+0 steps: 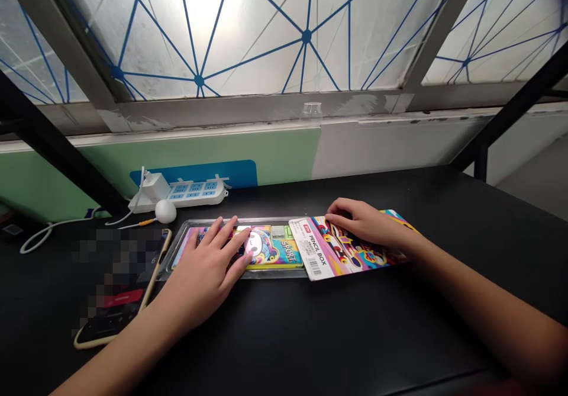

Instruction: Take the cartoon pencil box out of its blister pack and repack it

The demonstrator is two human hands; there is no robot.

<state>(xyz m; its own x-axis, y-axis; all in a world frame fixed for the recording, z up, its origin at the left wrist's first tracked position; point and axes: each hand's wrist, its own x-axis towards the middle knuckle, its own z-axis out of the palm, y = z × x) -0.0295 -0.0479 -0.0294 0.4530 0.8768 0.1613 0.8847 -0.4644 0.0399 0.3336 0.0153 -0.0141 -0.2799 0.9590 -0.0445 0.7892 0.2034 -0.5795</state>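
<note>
Now, left fingers (225,232) lie spread on the pencil box (268,248); right fingers (344,205) (curled, hold unclear) touch the printed card (344,255).

Left hand (215,260): palm down, fingers spread
Right hand (364,221): palm down, fingers curled
Forearms (479,292): 2, bare, angled inward

The worktop's (470,212) far right corner allowed passage. Toward its left edge, the tray (275,274), phone (128,297) and power strip (197,192) obstructed.
</note>
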